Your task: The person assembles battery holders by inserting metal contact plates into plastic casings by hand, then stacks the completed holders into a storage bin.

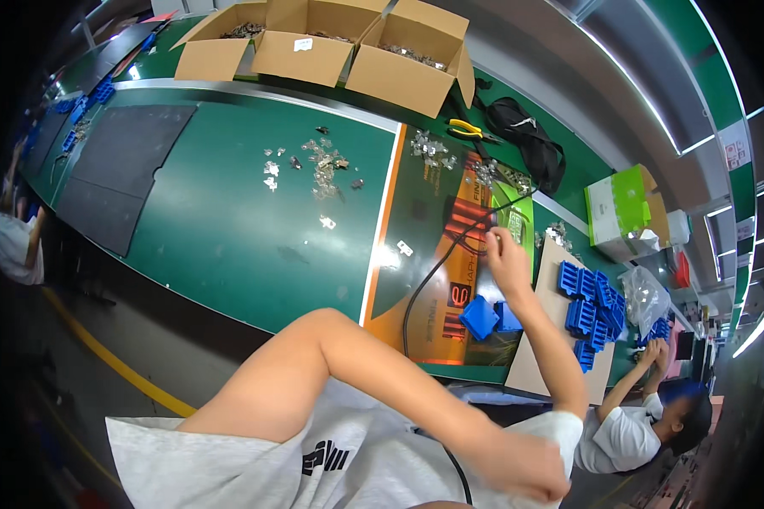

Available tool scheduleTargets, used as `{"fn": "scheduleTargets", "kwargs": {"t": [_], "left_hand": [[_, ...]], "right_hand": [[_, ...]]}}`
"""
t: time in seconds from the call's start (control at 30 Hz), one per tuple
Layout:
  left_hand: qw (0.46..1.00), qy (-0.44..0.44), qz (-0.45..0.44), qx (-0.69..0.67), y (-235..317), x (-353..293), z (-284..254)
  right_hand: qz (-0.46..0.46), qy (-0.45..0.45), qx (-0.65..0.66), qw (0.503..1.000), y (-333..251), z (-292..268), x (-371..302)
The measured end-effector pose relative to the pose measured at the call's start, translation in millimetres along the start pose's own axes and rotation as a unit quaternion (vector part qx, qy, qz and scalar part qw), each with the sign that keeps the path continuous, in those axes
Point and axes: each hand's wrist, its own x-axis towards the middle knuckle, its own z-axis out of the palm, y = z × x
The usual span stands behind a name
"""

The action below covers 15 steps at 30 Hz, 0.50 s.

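My right hand (508, 254) reaches over the printed orange and black mat (390, 293), with its fingers pinched on a thin black cable (433, 270). The cable loops beside the fingertips and runs down toward the mat's near edge. My left arm is bent across my chest; my left hand (518, 462) is low by my right sleeve, blurred, its fingers not readable. Blue plastic blocks (479, 318) lie on the mat near my right wrist. Small shiny metal parts (433, 149) are heaped at the mat's far side.
More metal parts (327, 170) are scattered on the green table (229, 229). Open cardboard boxes (399, 81) stand at the back, near yellow-handled pliers (467, 130) and a black bag (530, 140). Blue slotted trays (581, 316) lie on cardboard at right. A co-worker (628, 433) sits beyond.
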Motion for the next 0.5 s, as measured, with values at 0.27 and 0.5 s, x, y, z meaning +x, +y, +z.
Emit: {"fn": "scheduleTargets", "kwargs": {"t": [0.27, 0.5], "left_hand": [[0.977, 0.189, 0.04, -0.096, 51, -78, -14], [0.687, 0.568, -0.422, 0.167, 26, -244, -70]], "right_hand": [[-0.045, -0.071, 0.235, 0.968, -79, 10, -57], [0.09, 0.146, 0.445, 0.879, -67, 85, -51]]}}
